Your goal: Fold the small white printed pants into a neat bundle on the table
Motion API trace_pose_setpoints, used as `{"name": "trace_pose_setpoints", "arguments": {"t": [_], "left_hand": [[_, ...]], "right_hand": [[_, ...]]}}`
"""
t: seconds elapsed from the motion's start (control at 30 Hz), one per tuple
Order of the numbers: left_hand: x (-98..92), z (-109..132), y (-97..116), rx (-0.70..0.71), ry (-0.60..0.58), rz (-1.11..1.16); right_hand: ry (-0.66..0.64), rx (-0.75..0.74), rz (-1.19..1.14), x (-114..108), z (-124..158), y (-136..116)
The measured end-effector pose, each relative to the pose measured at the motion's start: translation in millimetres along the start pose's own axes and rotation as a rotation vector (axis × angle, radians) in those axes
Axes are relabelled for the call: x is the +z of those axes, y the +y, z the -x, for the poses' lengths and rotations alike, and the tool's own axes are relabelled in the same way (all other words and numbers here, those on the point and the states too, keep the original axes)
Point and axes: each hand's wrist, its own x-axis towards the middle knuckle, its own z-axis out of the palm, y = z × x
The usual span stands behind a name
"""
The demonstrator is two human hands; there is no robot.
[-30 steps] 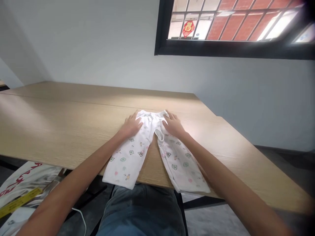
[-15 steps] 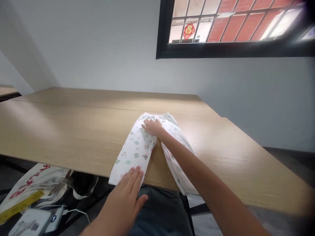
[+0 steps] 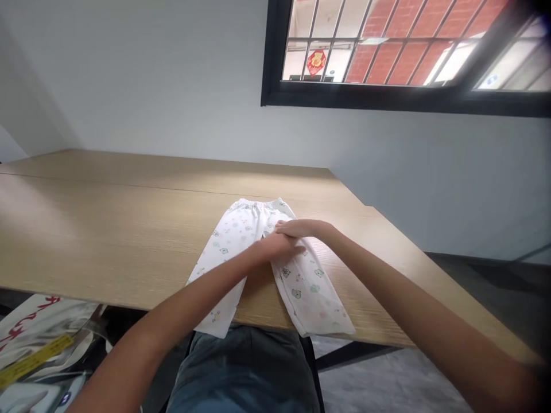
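Small white baby trousers [image 3: 232, 241] with little animal prints lie flat on the wooden table [image 3: 107, 229], waistband away from me. Both leg ends hang slightly over the near edge. My left hand [image 3: 280, 246] reaches across and rests on the top of the right trouser leg by the crotch, fingers stretched out on the cloth. My right hand [image 3: 298, 228] lies just behind it, flat, with its fingers pointing left over the seat of the trousers. The two hands nearly touch. Neither hand lifts any cloth.
The table runs wide to the left and back to a white wall, with a dark-framed barred window [image 3: 387, 51] above. A white bag with red print and a yellow strip [image 3: 30, 338] lies on the floor at lower left. My lap in jeans [image 3: 245, 378] is under the table edge.
My left hand has left the hem of the left trouser leg and crossed over to the crotch area. My right hand has shifted slightly right and turned sideways.
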Motion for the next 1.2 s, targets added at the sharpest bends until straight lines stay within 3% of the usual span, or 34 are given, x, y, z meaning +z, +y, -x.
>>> {"name": "trace_pose_setpoints", "arguments": {"t": [0.07, 0.2, 0.27, 0.37, 0.43, 0.5, 0.67, 0.87, 0.97, 1.07, 1.13, 1.2], "left_hand": [[24.9, 15, 18, 0.017, 0.014, -0.028], [86.5, 76, 65, 0.202, 0.081, -0.104], [116.9, 95, 83, 0.270, 0.363, -0.285], [149.1, 94, 97, 0.151, 0.822, -0.487], [156.8, 82, 100, 0.071, 0.974, -0.505], [154.2, 72, 100, 0.076, 0.986, -0.438], [132.9, 69, 98, 0.176, 0.817, -0.278], [126.4, 71, 89, 0.195, 0.663, -0.070], [112.4, 81, 83, 0.165, 0.645, 0.052], [82.3, 114, 74, 0.000, 0.674, 0.371], [60.1, 146, 65, -0.195, 0.681, 0.659], [43.1, 179, 49, -0.397, 0.738, 0.759]], "right_hand": [[0.019, -0.025, 0.022, 15, -4, 1], [0.156, -0.001, 0.056, 44, -12, 1], [0.229, 0.014, 0.047, 52, -12, 2], [0.303, 0.016, 0.003, 55, -9, 3], [0.358, 0.036, -0.049, 53, -6, 4], [0.449, 0.121, -0.114, 52, -4, 6], [0.670, 0.422, -0.278, 48, 1, 15], [0.599, 0.431, -0.643, 34, 14, 16], [0.592, 0.424, -0.880, 20, 21, 5], [0.554, 0.276, -1.094, 1, 20, -15], [0.509, 0.153, -1.183, -10, 12, -32], [0.439, 0.079, -1.219, -17, -3, -51]]}}
